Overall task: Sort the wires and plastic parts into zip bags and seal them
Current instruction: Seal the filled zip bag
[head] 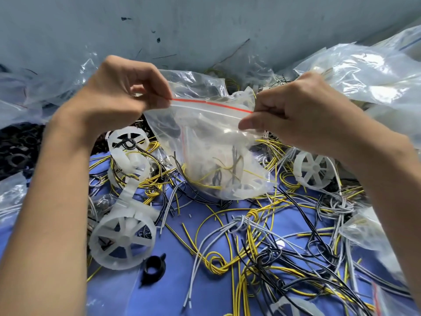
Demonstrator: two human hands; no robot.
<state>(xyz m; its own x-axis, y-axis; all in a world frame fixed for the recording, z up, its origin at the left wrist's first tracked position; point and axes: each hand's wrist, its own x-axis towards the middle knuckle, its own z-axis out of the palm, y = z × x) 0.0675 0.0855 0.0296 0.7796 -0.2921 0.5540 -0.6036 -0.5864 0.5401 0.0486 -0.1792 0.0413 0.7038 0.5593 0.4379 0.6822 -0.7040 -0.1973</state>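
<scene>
1. Head view, hand pose
   - The left forearm enters from the lower left corner and rises over the desk [173,290]. The left hand [123,94] is raised, with the wrist bent inward.
   - The right forearm enters from the right edge. The right hand [293,110] is at about the same height as the left.

2. Head view, fingers
   - The left fingers [157,102] are curled and pinch the left end of the red seal strip [211,103] on the zip bag [211,142].
   - The right fingers [264,103] are curled, and the thumb and forefinger pinch the right end of the same strip.
   - The strip is stretched taut between both hands. It cannot be told whether the seal is fully pressed closed.

3. Head view, task items
   - The zip bag hangs between the hands, and its lower end reaches the pile of loose wires [250,236]. It contains yellow and dark wires and white plastic pieces.
   - A white wheel-shaped plastic part [123,242] lies near the left forearm. A second wheel part [313,169] lies under the right wrist.
   - A black ring part [153,269] lies just beside the first wheel.

4. Head view, surface and room
   - The desk has a blue covering, and yellow, grey and black wires are tangled over it.
   - Large clear bags [364,71] are stacked at the upper right.
   - A heap of black parts [18,151] lies at the left edge.
   - A grey marked wall [205,26] stands behind the desk.
</scene>
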